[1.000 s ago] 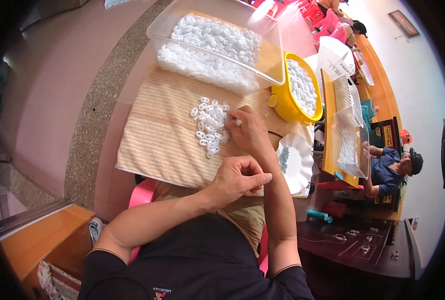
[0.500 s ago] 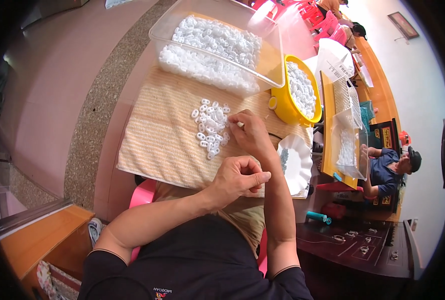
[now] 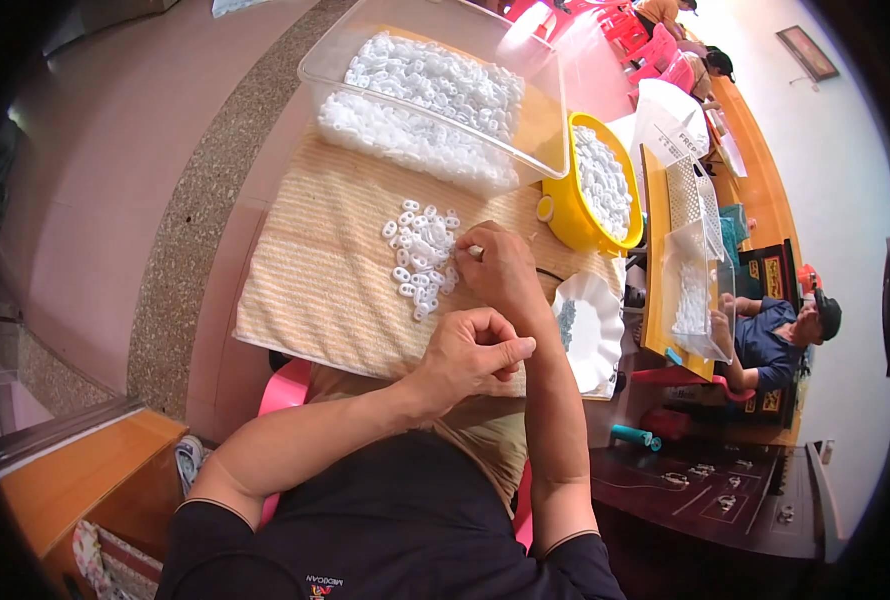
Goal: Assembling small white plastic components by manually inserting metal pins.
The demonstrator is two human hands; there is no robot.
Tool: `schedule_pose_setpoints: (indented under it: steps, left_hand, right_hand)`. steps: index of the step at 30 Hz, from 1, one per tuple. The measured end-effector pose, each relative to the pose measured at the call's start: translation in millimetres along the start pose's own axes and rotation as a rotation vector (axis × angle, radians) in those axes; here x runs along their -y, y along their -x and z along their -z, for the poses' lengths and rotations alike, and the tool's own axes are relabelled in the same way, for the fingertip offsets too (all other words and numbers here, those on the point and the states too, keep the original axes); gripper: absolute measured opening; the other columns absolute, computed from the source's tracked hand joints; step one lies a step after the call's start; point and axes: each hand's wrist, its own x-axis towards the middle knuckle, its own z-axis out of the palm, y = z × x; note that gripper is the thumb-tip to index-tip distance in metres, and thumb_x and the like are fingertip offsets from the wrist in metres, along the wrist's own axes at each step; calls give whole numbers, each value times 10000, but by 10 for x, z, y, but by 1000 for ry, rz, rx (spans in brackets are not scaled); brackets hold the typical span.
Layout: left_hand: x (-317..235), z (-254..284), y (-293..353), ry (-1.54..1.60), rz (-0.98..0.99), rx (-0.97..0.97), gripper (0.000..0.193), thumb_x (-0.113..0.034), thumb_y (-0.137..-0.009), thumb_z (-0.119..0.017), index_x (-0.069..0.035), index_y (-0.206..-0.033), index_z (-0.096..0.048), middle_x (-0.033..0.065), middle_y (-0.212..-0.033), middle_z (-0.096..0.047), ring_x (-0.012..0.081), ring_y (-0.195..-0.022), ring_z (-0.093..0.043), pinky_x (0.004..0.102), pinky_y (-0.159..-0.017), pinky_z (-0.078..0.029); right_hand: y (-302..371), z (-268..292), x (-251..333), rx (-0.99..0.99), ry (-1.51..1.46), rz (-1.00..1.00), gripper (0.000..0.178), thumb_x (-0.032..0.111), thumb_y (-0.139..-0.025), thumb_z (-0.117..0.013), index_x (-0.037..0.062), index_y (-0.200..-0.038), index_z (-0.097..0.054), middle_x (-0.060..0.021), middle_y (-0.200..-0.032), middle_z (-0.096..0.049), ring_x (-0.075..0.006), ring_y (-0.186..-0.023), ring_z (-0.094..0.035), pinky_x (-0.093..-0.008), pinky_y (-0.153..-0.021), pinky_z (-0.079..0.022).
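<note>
A loose pile of small white oval plastic pieces with two holes [image 3: 427, 245] lies on the striped cloth [image 3: 315, 270]. My right hand [image 3: 503, 268] rests at the pile's right edge, fingers bent and pinched together; a pale bit shows at the fingertips, too small to name. Nearer to me, my left hand [image 3: 473, 352] is held up with curled fingers and the thumb pressed to the index finger. What it holds, if anything, cannot be made out. My right forearm passes just beyond the left fingertips. Beside it sits a white wavy-rimmed dish [image 3: 599, 340] with small grey bits in it.
At the back stands a large clear bin [image 3: 540, 95] of white pieces. A yellow basin [image 3: 557, 210] of similar pieces is right of it. Across the gap, a person [image 3: 775, 330] sits by a clear box [image 3: 713, 345]. A teal cylinder [image 3: 633, 435] lies at lower right.
My left hand has shifted slightly left, and my right hand has moved a little at the pile's edge. Across the gap, the other person's hands have moved at the clear box.
</note>
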Motion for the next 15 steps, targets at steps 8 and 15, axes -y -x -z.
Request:
schedule_pose_setpoints:
  steps: [8, 15]
  left_hand:
    - [16, 21, -29, -76, -80, -14, 131, -117, -851, -701, -24, -841, -610, 16, -732, -624, 63, -640, -577, 211, -584, -480]
    - [0, 39, -84, -18, -134, -201, 129, -136, -862, -691, -42, -846, -605, 6, -729, -614, 60, -631, -561, 207, -585, -468]
  right_hand:
    - [26, -52, 2, -121, 57, 88, 144, 93, -756, -606, 49, -870, -681, -151, -876, -653, -355, -792, -633, -427, -711, -504]
    - [140, -98, -146, -256, -269, -1, 168, 12, -758, -660, 18, -924, -691, -106, -840, -669, -186, -665, -631, -284, -607, -491]
